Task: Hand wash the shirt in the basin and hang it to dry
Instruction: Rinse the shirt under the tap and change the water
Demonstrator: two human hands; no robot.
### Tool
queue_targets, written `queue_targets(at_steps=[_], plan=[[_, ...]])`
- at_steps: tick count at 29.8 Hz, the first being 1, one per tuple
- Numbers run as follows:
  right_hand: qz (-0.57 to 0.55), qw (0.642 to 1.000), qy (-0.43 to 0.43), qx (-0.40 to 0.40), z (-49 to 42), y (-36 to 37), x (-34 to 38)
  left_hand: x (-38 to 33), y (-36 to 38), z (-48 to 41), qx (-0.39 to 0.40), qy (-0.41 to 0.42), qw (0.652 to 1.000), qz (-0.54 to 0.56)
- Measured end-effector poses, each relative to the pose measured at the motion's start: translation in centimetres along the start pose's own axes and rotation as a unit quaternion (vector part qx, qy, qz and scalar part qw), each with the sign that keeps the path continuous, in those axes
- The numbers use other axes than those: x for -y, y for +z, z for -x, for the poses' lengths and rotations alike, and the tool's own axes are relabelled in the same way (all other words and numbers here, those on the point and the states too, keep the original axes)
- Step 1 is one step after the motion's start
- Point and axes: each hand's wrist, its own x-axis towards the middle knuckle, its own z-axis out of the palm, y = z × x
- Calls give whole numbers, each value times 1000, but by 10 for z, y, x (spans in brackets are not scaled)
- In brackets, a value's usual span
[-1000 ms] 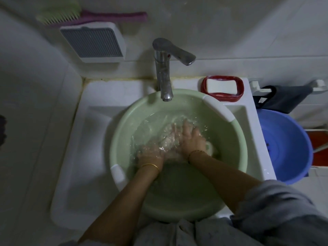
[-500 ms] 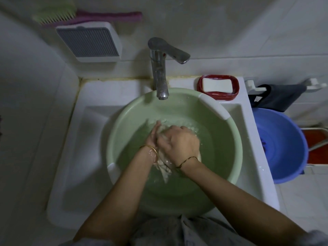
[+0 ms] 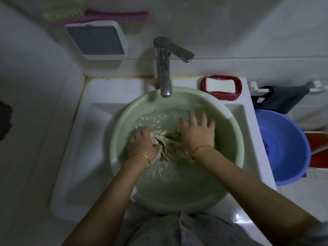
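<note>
A pale green basin (image 3: 179, 197) with white handles sits in the white sink and holds rippling water. A wet, bunched beige shirt (image 3: 170, 146) lies under the water in its middle. My left hand (image 3: 142, 142) presses on the shirt's left side, fingers curled into the cloth. To the right, my right hand (image 3: 197, 130) lies flat on the shirt with its fingers spread toward the far rim. Both wrists carry thin gold bangles. Much of the shirt is hidden under my hands.
A chrome faucet (image 3: 164, 68) overhangs the basin's far rim. A red soap dish (image 3: 221, 87) with white soap sits at the sink's back right. A blue basin (image 3: 284, 146) stands on the right, a dark cloth (image 3: 282, 98) hanging above it. A brush (image 3: 95, 15) and a grey vent (image 3: 95, 39) are on the wall.
Half a second ago both hands held the bunched shirt lifted and squeezed together above the water. Now the shirt is pushed back down and my hands are apart, the right one flattened.
</note>
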Motion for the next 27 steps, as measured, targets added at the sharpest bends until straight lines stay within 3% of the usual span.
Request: queue_targets(at_steps=[2, 3, 6, 9, 13, 16, 17, 19, 21, 25, 27], plan=[[-24, 997, -60, -35, 5, -2, 12, -1, 5, 7, -51, 43, 994, -82], [-52, 996, -76, 2, 6, 2, 18, -3, 8, 8, -47, 71, 992, -94], [-23, 981, -64, 179, -1, 32, 28, 3, 18, 5, 77, 55, 994, -63], [26, 973, -61, 223, -8, 53, 26, 5, 21, 4, 149, 38, 984, -93], [-50, 969, -118, 209, -13, 35, 13, 2, 18, 2, 86, 19, 993, -83], [-234, 946, -99, 204, -4, 8, -12, 11, 9, -1, 24, 20, 999, -16], [-339, 920, -66, 186, 2, -2, -21, 14, 3, -2, -1, 15, 1000, 25], [-533, 836, -8, 129, 10, -18, -34, 13, -10, -7, -38, 7, 995, 91], [-636, 767, 34, 85, 9, -26, -42, 4, -26, -8, -48, -6, 987, 153], [-707, 699, 90, 55, -2, -37, -46, -12, -48, -9, -62, -16, 955, 291], [-714, 687, 120, 64, -5, -37, -48, -12, -56, -11, -70, -5, 948, 310]])
